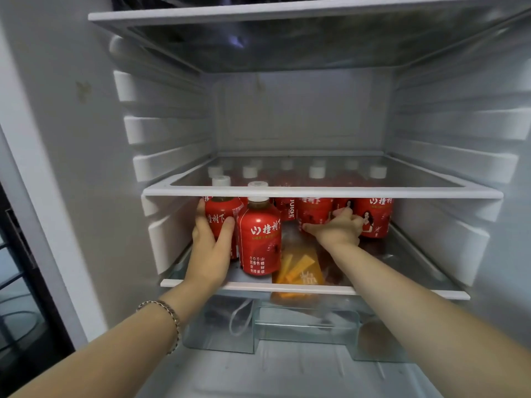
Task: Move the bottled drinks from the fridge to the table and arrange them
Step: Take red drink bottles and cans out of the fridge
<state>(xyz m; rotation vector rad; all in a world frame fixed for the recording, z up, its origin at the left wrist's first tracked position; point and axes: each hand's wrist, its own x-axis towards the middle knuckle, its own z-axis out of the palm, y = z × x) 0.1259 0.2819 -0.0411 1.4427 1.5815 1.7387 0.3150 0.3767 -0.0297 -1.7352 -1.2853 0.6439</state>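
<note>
Several red-labelled bottled drinks with white caps stand on a lower glass shelf (402, 294) of the open fridge. My left hand (211, 248) grips the leftmost front bottle (219, 216), thumb and fingers curled round its body. Beside it a second front bottle (260, 237) stands free. My right hand (337, 228) reaches deeper and holds a bottle (314, 211) in the back row, fingers wrapped round its lower part. Another back-row bottle (373, 216) stands at the right. The bottle tops show through the glass shelf above.
An orange packet (298, 268) lies flat on the same shelf between my arms. The glass shelf (316, 192) just above the bottles leaves little headroom. A clear crisper drawer (287, 331) sits below. The fridge's left wall (71, 168) is close.
</note>
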